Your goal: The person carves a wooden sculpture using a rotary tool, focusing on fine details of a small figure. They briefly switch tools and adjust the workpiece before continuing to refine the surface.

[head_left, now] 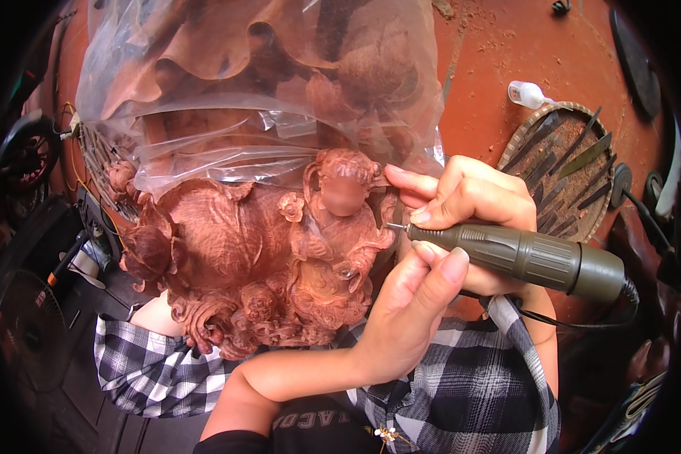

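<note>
A reddish-brown wooden carving (234, 250) with a figure, flowers and scrolls rests on my lap. My right hand (469, 197) grips an olive-green rotary tool (537, 261) like a pen; its thin bit touches the figure's right side. A black cable runs from the tool's back end. My left hand (408, 310) comes up from below and presses against the carving's right edge, its thumb lying under the tool's front. Its fingertips are hidden behind the wood.
A clear plastic sheet (227, 83) covers the upper part of the carving. A round woven tray (533, 125) with several chisels and a small white bottle (528, 94) lie on the dusty red surface at right. A fan (30, 325) stands at left.
</note>
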{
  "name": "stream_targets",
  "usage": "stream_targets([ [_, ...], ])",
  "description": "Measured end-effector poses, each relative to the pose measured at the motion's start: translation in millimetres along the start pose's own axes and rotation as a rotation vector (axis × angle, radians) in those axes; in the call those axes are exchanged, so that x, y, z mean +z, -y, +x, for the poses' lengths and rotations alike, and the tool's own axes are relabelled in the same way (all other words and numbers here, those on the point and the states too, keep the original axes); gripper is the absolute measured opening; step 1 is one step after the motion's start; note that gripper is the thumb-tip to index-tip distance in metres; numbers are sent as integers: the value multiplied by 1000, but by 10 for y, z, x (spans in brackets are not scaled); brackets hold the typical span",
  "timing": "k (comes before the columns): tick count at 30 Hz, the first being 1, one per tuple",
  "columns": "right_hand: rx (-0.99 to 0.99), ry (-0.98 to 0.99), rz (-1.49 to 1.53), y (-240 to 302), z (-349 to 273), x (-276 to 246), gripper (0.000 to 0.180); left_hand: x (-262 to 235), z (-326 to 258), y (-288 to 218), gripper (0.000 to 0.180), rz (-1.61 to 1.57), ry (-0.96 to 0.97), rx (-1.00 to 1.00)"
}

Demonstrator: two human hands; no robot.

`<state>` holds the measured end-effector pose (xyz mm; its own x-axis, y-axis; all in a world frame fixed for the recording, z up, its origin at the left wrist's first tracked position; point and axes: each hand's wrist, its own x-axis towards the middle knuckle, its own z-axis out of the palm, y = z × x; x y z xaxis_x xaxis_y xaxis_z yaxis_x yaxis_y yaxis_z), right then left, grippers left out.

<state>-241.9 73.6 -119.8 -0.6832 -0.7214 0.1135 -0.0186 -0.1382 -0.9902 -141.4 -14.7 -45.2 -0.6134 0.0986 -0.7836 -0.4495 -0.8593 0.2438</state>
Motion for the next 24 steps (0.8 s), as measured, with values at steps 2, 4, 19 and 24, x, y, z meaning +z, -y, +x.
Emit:
stream_targets([
  [2, 13, -24, -24, 19, 17, 18, 17, -9, 5, -20, 59, 9, 5, -16],
  [4, 24, -49, -17, 24, 24, 48, 17, -3, 12, -34, 58, -4, 3, -15],
  [19, 1, 26, 55, -37, -16, -39, 17, -3, -3, 6, 61, 44, 13, 9],
  [24, 23, -30, 15, 17, 19, 7, 15, 29, 23, -40, 64, 26, 12, -1],
])
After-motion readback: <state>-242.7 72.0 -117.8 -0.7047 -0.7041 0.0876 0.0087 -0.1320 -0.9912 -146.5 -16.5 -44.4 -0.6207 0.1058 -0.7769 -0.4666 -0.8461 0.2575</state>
